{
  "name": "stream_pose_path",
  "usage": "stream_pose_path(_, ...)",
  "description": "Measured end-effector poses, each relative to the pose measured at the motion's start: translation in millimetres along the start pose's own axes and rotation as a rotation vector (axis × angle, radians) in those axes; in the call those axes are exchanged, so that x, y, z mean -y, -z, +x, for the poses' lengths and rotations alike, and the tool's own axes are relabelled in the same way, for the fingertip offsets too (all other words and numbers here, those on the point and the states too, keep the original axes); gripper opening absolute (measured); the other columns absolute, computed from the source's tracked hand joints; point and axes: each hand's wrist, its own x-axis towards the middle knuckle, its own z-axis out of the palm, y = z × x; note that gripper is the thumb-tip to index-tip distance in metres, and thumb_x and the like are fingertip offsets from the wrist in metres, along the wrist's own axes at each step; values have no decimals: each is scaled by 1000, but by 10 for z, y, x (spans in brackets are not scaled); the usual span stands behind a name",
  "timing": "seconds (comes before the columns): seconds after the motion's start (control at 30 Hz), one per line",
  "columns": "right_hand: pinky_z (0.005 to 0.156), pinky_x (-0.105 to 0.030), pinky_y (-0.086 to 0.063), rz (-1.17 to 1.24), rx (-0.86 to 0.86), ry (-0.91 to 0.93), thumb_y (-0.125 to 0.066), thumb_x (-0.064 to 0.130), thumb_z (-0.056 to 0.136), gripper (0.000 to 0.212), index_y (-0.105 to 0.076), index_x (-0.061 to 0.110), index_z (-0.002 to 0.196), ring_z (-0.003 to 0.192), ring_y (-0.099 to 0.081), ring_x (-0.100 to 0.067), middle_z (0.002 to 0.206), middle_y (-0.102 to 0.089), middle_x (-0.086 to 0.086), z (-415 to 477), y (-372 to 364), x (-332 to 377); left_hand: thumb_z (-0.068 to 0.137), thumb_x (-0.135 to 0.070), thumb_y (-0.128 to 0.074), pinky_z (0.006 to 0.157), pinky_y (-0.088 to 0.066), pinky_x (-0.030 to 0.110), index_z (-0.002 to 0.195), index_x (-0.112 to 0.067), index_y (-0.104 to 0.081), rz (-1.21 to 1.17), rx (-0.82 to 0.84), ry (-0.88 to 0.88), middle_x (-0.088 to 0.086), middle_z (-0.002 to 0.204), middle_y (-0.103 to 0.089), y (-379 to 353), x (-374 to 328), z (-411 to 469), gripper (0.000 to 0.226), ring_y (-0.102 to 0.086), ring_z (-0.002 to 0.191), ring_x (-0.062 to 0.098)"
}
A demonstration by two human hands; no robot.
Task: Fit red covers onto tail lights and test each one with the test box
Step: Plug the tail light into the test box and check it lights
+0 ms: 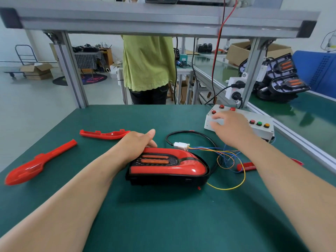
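Left hand [136, 144] grips the tail light [169, 167] on the counter [163, 215]. Right hand [231, 129], fingers spread, touches the test box [264, 133].

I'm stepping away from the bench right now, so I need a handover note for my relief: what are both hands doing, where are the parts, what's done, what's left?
Left hand grips the left end of the tail light, which lies on the mat.
Right hand is open over the test box, fingers at its buttons.
Done: the fitted red cover is on, and the white connector is joined to coloured wires.
Left: finish this test. A long cover, a curved cover and a third cover lie loose. More tail lights wait far right.
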Motion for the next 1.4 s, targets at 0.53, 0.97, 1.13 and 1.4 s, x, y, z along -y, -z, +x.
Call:
stream_pose_path(0.53,69,-32,-48,51,472,70,-59,48,93,44,-76,7,86,84,-65,-26,89,-71,-15,-339,-31,618,103,-48,-39,66,-42,16,81,-20,-80,-3,3,4,-8,83,-76,3,-28,-35,54,-69,80,6)
stream_pose_path(0.97,58,-12,-31,449,117,120,-78,32,80,10,-75,27,88,59,-50,6,65,-57,22,-426,-298,557,86,-45,-69,80,-41,12,97,-36,-69,27,-128,-253,-15,99,-65,-129,-75,-87,14,-60,94,-2)
stream_pose_path(1.13,67,-20,-39,456,129,163,-77,30,82,13,-76,25,93,69,-54,4,78,-63,18,-446,-306,581,87,-35,-72,100,-26,4,124,-32,-61,202,-176,-564,-21,117,-53,-70,-106,-111,39,-42,116,-6)
stream_pose_path(1.4,59,-13,-36,588,172,166,-78,33,82,11,-73,26,89,57,-54,6,58,-60,28,-484,-300,593,92,-34,-68,92,-33,6,100,-40,-74,123,12,-489,-20,104,-67,-68,-128,-104,12,-51,111,-7)
